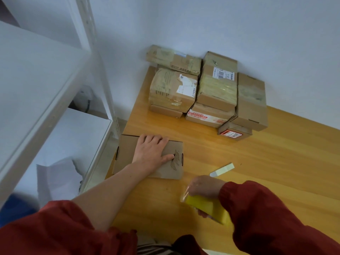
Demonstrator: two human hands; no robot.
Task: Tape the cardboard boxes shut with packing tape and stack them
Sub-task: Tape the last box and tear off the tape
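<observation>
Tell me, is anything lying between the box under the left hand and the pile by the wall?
Nothing visible: only bare table separates the box from the stacked boxes. The pale strip lies off to the right.

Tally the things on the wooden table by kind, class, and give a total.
Cardboard boxes stacked by the wall: 7 visible
Unstacked cardboard box under the left hand: 1
Yellow tape roll in the right hand: 1
Pale strip: 1
Total: 10

bare table [266,162] before stacked boxes [207,89]
</observation>
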